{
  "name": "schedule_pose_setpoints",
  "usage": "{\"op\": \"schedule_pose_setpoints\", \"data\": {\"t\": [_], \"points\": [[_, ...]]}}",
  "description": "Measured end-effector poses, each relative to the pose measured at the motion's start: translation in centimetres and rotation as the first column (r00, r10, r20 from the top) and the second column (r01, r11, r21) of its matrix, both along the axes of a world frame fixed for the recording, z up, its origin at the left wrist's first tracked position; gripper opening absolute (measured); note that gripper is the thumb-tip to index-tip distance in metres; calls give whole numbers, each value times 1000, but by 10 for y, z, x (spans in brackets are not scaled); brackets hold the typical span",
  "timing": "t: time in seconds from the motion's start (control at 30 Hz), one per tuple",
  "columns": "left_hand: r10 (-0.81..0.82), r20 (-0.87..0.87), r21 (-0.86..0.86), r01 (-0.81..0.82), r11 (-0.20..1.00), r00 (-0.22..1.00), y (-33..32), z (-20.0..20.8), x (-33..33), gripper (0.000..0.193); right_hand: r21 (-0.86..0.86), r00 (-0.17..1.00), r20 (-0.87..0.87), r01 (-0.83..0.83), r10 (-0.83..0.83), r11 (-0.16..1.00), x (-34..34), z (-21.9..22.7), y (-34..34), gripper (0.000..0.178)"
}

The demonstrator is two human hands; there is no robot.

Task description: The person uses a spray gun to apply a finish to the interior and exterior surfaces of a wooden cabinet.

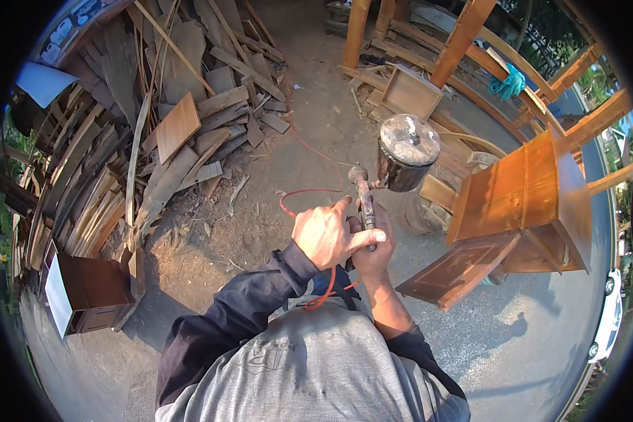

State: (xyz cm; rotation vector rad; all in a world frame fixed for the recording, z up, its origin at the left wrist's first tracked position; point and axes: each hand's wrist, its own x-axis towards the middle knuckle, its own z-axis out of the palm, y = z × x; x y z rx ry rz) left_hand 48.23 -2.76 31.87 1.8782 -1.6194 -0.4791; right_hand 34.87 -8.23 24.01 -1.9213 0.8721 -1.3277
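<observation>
A worn metal spray gun [365, 200] is held out in front of my chest. My right hand [376, 257] is wrapped round its handle. Across from the other side, my left hand [323, 235] closes on the gun's body, its thumb stretched over the rear end and its index finger near the middle. Joined to the gun's side is a dark, stained cup [394, 171] with a pale, paint-spotted lid [409, 139]. A thin red hose [315, 302] hangs below my hands. The trigger and my curled fingertips are hidden.
To the right stands an orange-brown wooden cabinet [503, 204], its panelled door [464, 271] swung out. An open wooden drawer [411, 93] lies beyond the cup. Piled scrap boards [179, 133] fill the left, above a dark small cabinet [95, 292]. Red hose crosses the dirt floor [316, 98].
</observation>
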Motion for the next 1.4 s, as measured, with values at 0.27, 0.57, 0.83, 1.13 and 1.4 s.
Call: {"op": "schedule_pose_setpoints", "data": {"t": [0.27, 0.57, 0.83, 1.13, 1.4], "points": [[505, -264, -44, -534, 845, 821, -144, -22, 202, 57, -102, 867, 55, -489, 496, 866, 245, -9, -159, 68], [675, -279, -104, -721, 686, 683, -270, -3, 393, 37, 17, 572, 63, -820, 818, 572, 414, 25, -338, 69], [755, -190, -195, -778, 598, 628, -369, -28, 515, 34, 219, 637, -86, -738, 766, 639, 547, -47, -572, 46], [871, -88, -83, -875, 477, 483, -483, -73, 636, 31, 823, 623, -307, -206, 719, 530, 627, -156, -835, 43], [965, -193, 128, -970, 205, 178, -574, -118, 735, 36, 758, 484, -196, -476, 853, 445, 983, -146, -961, 45]]}}
